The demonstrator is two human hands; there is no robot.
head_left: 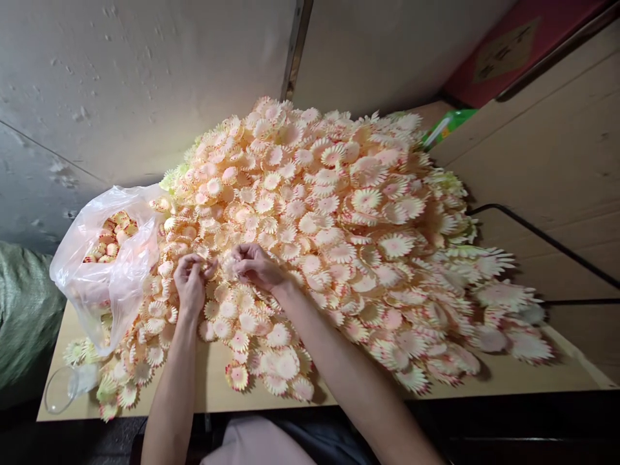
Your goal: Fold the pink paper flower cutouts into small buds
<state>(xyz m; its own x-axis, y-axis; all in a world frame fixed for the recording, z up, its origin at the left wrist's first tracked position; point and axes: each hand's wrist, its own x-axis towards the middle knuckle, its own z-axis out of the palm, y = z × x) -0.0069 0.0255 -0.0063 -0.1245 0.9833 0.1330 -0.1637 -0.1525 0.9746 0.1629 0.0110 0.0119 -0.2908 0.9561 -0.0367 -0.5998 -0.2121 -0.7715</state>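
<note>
A big heap of pale pink and cream artificial flower pieces (334, 206), with saw-toothed, red-tipped edges, covers most of the table. Over its front left part both my hands work close together. My right hand (259, 266) pinches a pale flower piece (227, 265) between thumb and fingers. Just to its left, my left hand (190, 279) has its fingertips pressed together; what they hold, if anything, is too small to tell. Beyond my left hand stands a clear plastic bag (133, 258) with several small red-and-yellow flower buds (112, 236) in it.
A clear round cup or lid (61, 391) lies at the front left corner of the wooden table (252, 397). A green sack (24, 316) is at the left. Cardboard (542, 161) and a thin black bar (557, 239) border the right; a wall (145, 84) rises behind.
</note>
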